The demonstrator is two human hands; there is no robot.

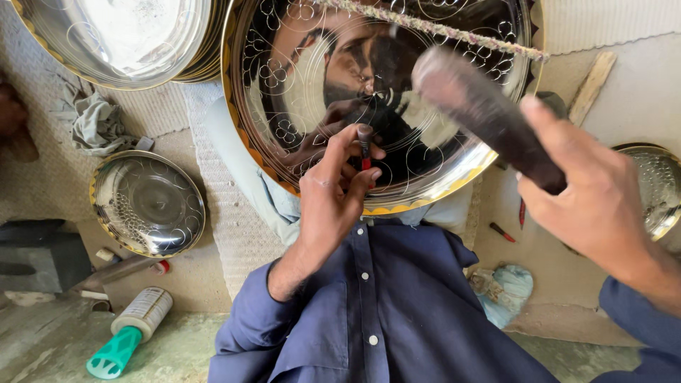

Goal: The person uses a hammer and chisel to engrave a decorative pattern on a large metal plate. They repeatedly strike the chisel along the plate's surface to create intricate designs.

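Note:
A large shiny metal tray (454,174) with engraved floral lines and a gold scalloped rim rests tilted on my lap. My left hand (332,195) pinches a small chisel (364,145) with a red band, its tip pressed on the tray's surface. My right hand (592,191) grips a dark wooden mallet (482,113), raised above and to the right of the chisel and blurred.
A smaller engraved tray (147,204) lies at left, and a stack of trays (117,39) stands at top left. Another engraved tray (656,188) is at the right edge. A can with a green cap (131,330), a grey rag (96,124) and a red-tipped tool (502,232) lie around.

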